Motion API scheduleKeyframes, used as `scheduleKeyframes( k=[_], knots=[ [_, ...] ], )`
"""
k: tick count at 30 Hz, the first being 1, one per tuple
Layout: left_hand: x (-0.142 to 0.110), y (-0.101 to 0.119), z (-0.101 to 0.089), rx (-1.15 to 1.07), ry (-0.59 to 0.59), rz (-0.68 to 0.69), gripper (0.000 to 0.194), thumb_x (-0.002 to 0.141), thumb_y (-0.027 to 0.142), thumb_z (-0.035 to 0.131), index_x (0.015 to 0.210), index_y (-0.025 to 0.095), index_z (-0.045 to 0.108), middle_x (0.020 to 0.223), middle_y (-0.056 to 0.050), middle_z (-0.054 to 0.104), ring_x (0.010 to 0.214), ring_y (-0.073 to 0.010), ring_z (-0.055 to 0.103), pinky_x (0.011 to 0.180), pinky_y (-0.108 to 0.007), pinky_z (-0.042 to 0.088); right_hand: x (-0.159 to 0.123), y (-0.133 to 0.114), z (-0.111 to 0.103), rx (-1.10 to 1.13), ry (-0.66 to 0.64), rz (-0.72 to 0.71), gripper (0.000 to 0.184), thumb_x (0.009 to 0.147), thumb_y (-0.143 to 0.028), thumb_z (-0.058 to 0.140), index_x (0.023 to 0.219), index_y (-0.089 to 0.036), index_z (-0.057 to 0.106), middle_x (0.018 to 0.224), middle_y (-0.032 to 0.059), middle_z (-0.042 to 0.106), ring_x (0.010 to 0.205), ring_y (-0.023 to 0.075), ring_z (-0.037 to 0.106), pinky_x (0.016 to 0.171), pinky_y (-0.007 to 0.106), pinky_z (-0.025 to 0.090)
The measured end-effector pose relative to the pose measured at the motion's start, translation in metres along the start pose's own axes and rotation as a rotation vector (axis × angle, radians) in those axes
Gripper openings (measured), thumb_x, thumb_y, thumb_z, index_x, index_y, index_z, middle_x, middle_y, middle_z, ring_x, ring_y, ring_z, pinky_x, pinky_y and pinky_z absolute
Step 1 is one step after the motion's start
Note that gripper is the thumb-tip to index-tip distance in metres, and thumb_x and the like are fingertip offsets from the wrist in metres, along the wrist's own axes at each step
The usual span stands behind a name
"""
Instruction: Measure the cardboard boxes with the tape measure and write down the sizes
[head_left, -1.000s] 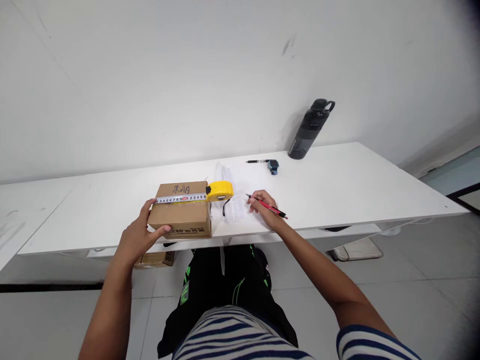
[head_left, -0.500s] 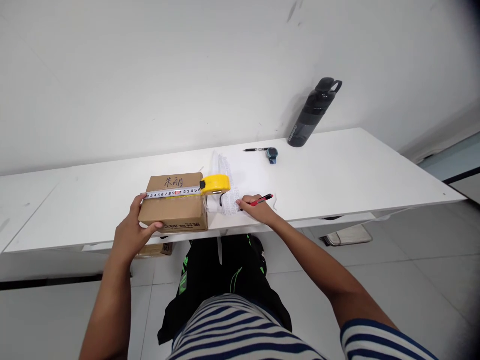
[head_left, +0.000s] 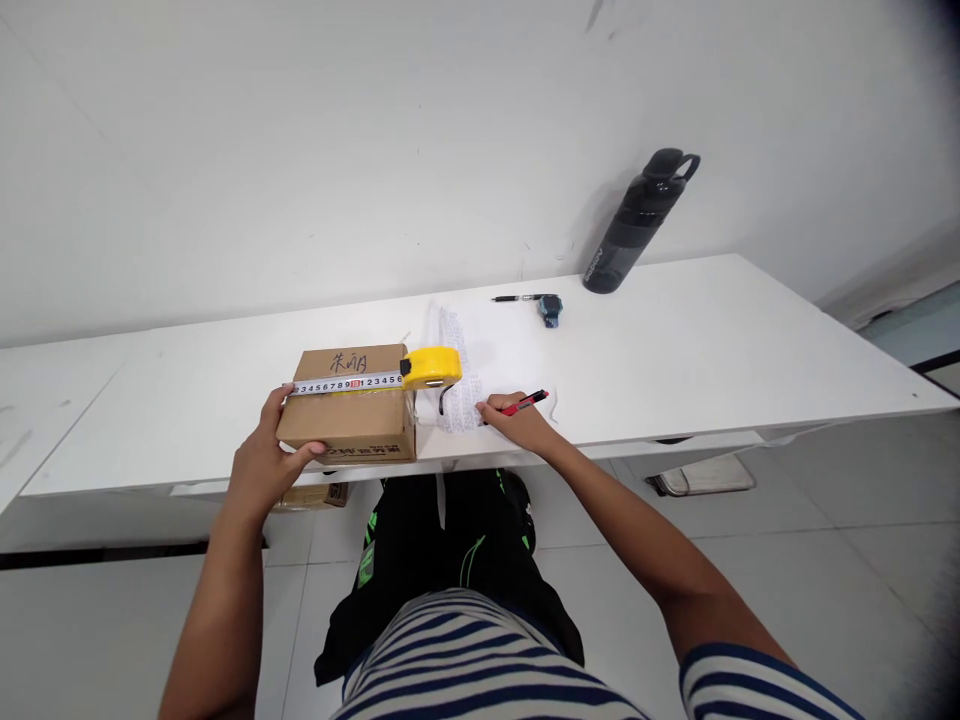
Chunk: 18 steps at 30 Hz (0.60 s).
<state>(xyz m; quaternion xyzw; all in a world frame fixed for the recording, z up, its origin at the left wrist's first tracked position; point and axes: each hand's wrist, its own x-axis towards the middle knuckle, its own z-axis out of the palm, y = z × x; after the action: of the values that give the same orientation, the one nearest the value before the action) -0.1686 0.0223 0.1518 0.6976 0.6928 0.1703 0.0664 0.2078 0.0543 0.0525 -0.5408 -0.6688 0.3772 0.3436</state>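
A brown cardboard box (head_left: 337, 427) with handwriting on top lies on the white table, in front of my body. My left hand (head_left: 266, 460) grips its left side, thumb on the near edge and fingers at the far left corner, by the end of the tape. Across the box top runs the blade of a yellow tape measure (head_left: 435, 368), whose case sits at the box's right edge. My right hand (head_left: 517, 420) is closed around a red and black pen (head_left: 525, 403), resting on white paper (head_left: 495, 350). Printed, crumpled sheets (head_left: 456, 390) lie beside it; the pen tip is hidden.
At the back of the white table (head_left: 675, 350) stands a dark water bottle (head_left: 630, 230). A black pen (head_left: 514, 298) and a dark watch-like item (head_left: 550, 308) lie left of it. The wall (head_left: 337, 180) rises behind; below are another carton (head_left: 315, 496) and a pale flat object (head_left: 705, 475).
The view has shifted slightly, so the bottle and far items appear a little further right. My hands, the box and the tape measure keep nearly the same positions.
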Motion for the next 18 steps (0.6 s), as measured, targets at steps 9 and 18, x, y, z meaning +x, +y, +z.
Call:
scheduleKeyframes(
  k=[9,18],
  knots=[
    [0.000,0.000,0.000,-0.008,0.013,0.002,0.083,0.077,0.057,0.059,0.147,0.029,0.026,0.128,-0.009,0.058,0.092,-0.0277,0.065,0.068,-0.030,0.047,0.001,0.002,0.001,0.037,0.023,0.002,0.036,0.086,-0.045,0.050,0.061,-0.021,0.058,0.060,0.0005,0.058,0.062,0.0177,0.052,0.061,0.031,0.038],
    [0.001,-0.002,0.000,0.004,0.016,0.013,0.081,0.077,0.053,0.059,0.148,0.029,0.026,0.127,-0.009,0.060,0.092,-0.0280,0.066,0.067,-0.031,0.048,0.028,0.000,-0.009,0.139,0.176,0.037,0.041,0.087,-0.054,0.050,0.067,-0.021,0.060,0.067,0.0011,0.060,0.071,0.0187,0.056,0.069,0.031,0.041]
  ],
)
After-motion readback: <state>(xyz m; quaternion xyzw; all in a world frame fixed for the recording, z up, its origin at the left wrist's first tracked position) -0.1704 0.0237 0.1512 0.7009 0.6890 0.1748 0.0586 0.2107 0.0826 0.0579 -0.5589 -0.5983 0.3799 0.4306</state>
